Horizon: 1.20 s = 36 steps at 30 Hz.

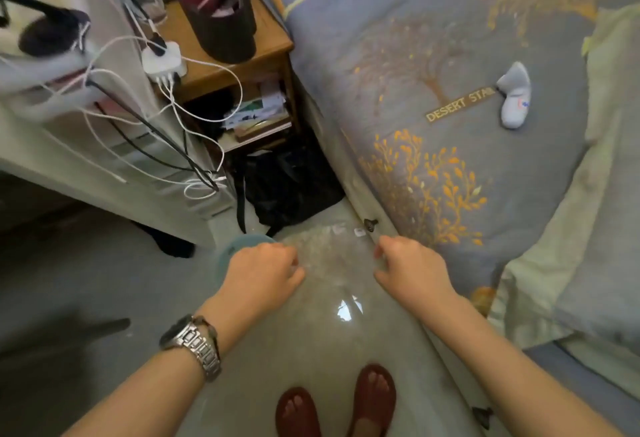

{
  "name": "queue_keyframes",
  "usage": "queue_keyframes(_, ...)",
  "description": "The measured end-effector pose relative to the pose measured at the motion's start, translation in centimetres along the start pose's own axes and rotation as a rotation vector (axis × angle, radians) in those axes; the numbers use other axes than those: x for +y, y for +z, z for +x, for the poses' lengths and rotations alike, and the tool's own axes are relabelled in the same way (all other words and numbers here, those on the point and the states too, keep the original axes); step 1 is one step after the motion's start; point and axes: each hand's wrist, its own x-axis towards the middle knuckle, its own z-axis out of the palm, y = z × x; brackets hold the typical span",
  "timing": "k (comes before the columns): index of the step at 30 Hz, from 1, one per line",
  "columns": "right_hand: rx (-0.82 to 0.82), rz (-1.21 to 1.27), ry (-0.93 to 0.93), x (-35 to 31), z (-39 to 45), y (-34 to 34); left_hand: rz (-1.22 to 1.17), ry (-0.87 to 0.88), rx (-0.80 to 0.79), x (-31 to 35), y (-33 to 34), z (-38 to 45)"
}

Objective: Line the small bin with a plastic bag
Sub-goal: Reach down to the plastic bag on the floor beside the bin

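Your left hand (261, 272) and right hand (412, 270) each pinch one side of the clear plastic bag (332, 284), fingers closed on the film, holding it spread between them above the floor (69, 284). The small bin (225, 255), pale blue, sits just under your left hand, mostly hidden. The bed (450, 90) is just beside your right hand.

Both forearms reached forward from above the sandalled feet (337, 402), left hand (261, 272) and right hand (410, 272) level, fingers curled closed.
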Motion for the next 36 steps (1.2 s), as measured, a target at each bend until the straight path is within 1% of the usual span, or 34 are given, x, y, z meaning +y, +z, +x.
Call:
queue_keyframes(2, 0.013, 0.04, 0.014, 0.8, 2.5, 3.7, -0.04, -0.025, 0.008, -0.8, 4.0, 2.0)
queue_keyframes(9, 0.041, 0.117, 0.086, 4.1, 9.4, 16.3, -0.14, -0.031, -0.009, -2.8, 18.2, 8.3)
queue_keyframes(12, 0.025, 0.124, 0.096, 5.4, 11.9, 20.8, -0.185, -0.035, -0.034, -3.1, 22.5, 11.0)
queue_keyframes(14, 0.044, 0.129, 0.112, 6.1, 13.8, 23.3, -0.213, -0.04, -0.03, -3.3, 24.8, 13.1)
queue_keyframes(19, 0.086, 0.134, 0.148, 8.1, 17.9, 27.8, -0.218, -0.034, -0.039, -3.0, 29.6, 18.2)
queue_keyframes(25, 0.057, 0.118, 0.078, 9.6, 21.2, 31.4, -0.183, -0.04, -0.219, -2.2, 34.3, 21.5)
queue_keyframes(29, 0.0, 0.098, 0.029, 9.6, 22.1, 32.9, -0.175, -0.049, -0.358, -2.3, 36.1, 21.6)
queue_keyframes(31, -0.037, 0.123, 0.016, 9.6, 22.2, 33.7, -0.157, -0.058, -0.398, -2.4, 36.9, 21.4)
queue_keyframes(33, -0.113, 0.143, 0.018, 9.6, 22.0, 34.4, -0.139, -0.064, -0.391, -2.6, 37.7, 21.1)
queue_keyframes(36, -0.204, 0.203, 0.021, 9.5, 21.4, 35.2, -0.159, -0.048, -0.329, -3.0, 38.6, 20.4)
